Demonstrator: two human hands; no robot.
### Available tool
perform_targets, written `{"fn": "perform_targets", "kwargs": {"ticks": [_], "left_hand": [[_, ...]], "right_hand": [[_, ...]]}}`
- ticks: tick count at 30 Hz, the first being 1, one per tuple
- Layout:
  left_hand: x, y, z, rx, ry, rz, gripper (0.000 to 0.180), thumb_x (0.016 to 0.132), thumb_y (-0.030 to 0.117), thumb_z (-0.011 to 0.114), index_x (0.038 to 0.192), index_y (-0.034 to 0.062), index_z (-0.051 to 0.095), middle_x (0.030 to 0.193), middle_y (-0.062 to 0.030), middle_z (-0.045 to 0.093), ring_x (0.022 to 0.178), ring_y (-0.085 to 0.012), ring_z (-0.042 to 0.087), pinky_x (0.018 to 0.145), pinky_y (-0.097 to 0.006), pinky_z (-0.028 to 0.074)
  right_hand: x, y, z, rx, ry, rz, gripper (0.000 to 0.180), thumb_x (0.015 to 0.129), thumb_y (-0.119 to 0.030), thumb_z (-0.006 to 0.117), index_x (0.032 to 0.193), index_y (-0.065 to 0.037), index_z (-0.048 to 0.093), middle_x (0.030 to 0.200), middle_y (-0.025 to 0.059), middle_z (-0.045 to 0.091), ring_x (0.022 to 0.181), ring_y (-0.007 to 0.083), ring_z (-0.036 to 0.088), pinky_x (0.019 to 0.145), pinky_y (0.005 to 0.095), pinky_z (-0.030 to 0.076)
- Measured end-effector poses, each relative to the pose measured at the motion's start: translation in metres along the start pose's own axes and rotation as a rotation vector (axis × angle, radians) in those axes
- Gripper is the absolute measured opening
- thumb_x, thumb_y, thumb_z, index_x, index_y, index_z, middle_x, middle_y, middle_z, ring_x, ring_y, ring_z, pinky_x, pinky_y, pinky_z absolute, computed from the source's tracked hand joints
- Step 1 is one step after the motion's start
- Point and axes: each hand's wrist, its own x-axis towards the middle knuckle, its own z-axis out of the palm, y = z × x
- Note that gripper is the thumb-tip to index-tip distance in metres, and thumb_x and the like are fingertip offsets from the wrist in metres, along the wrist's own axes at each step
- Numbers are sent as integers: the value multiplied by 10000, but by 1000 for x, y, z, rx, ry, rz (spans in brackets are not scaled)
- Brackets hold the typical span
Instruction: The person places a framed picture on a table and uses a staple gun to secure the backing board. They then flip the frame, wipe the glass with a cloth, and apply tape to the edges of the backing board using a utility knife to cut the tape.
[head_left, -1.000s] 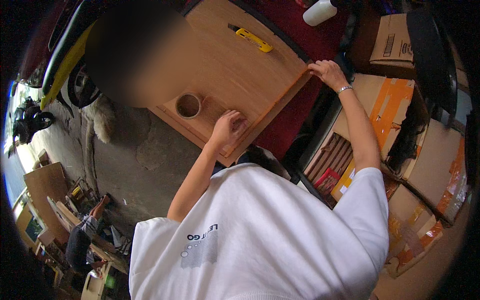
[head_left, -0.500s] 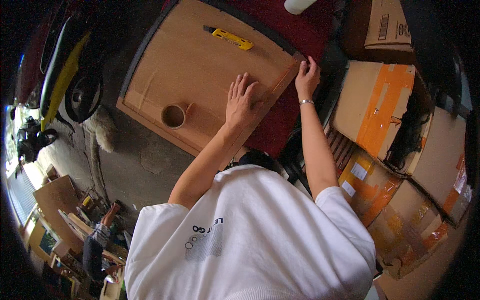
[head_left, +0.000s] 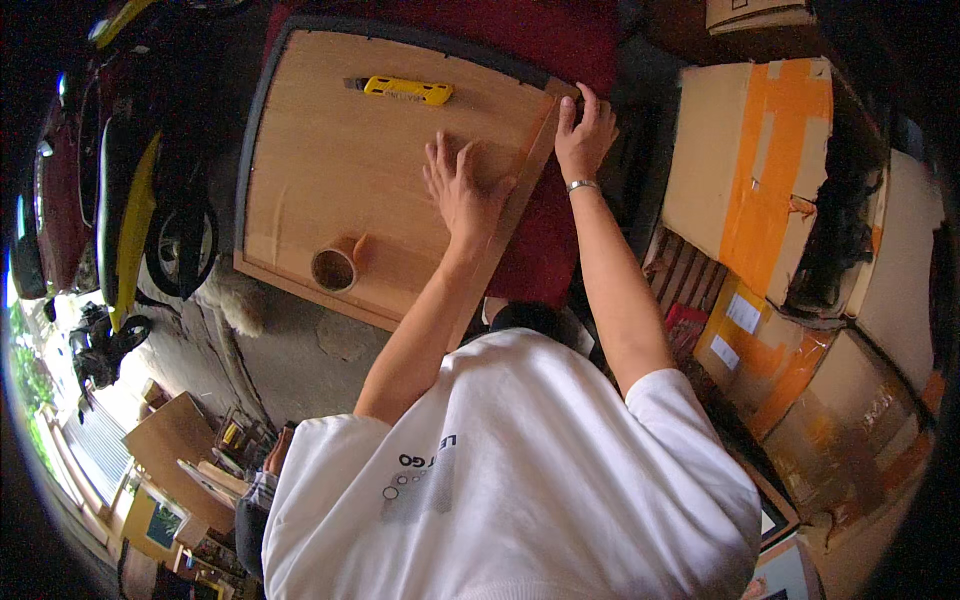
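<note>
- Spreading flat, the left hand (head_left: 465, 200) uncurled within the last second; its grip was released, palm down on the wooden panel (head_left: 330, 150), upper centre of the frame.
- The right hand (head_left: 588, 140) stayed at the panel's upper-right corner; whether its grip pinched the edge could not be told.
- Both hands apparently steadied the panel, apart from the tape roll (head_left: 346, 248) and yellow cutter (head_left: 408, 91).

A dark red surface (head_left: 545, 245), perhaps cloth-covered though mostly hidden, carries a flat, light-brown panel (head_left: 345, 175). On the panel lie a yellow utility knife (head_left: 408, 91) and, near its lower-left edge, a brown tape roll (head_left: 335, 269).
</note>
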Motion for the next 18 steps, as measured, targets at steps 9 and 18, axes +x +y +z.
{"fn": "perform_targets", "kwargs": {"ticks": [9, 18], "left_hand": [[89, 37, 51, -114, 6, 124, 724, 747, 238, 849, 1380, 129, 514, 1659, -237, 184, 1546, -433, 135, 1258, -540, 139], [117, 47, 67, -53, 69, 230, 864, 693, 193, 845, 1435, 111, 411, 1656, -310, 103, 1538, -495, 89, 1254, -571, 119]], "right_hand": [[-1, 8, 7, 47, 33, -14, 440, 1018, -492, 526, 1314, -182, 624, 1133, 149, 648, 1073, 388, 596, 974, 552, 431], [-1, 4, 8, 28, -2, 38, 409, 986, -425, 580, 1310, -179, 621, 1133, 156, 639, 1082, 388, 593, 973, 555, 442]]}}
